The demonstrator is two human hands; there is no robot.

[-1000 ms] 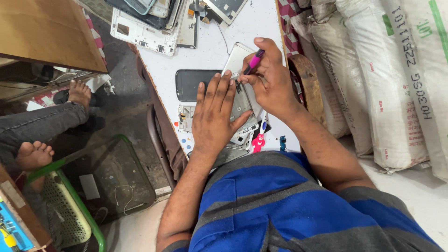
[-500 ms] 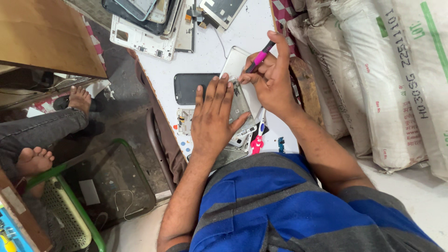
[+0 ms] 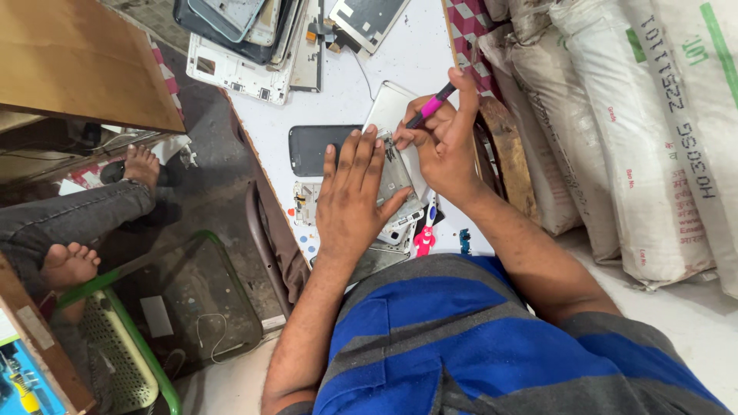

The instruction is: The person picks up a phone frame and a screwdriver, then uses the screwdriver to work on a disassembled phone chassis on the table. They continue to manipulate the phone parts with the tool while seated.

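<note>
My left hand [image 3: 352, 196] lies flat, fingers spread, pressing down an opened phone body [image 3: 397, 178] on the white table [image 3: 346, 100]. My right hand [image 3: 446, 142] grips a pink-handled screwdriver [image 3: 430, 104] with its tip down at the top of that phone. A black phone [image 3: 309, 148] lies face up just left of my left fingertips. A white back cover [image 3: 389, 104] lies under the tool.
Several phone frames and covers [image 3: 246, 54] are piled at the table's far end. Small pink and blue tools [image 3: 423, 240] lie by my shirt. White sacks [image 3: 638, 123] stand on the right. Another person's bare feet [image 3: 69, 261] and a green wire chair [image 3: 131, 346] are on the left.
My right hand has shifted slightly with the screwdriver over the phone; the left hand stays flat on it. The view moved a little.
</note>
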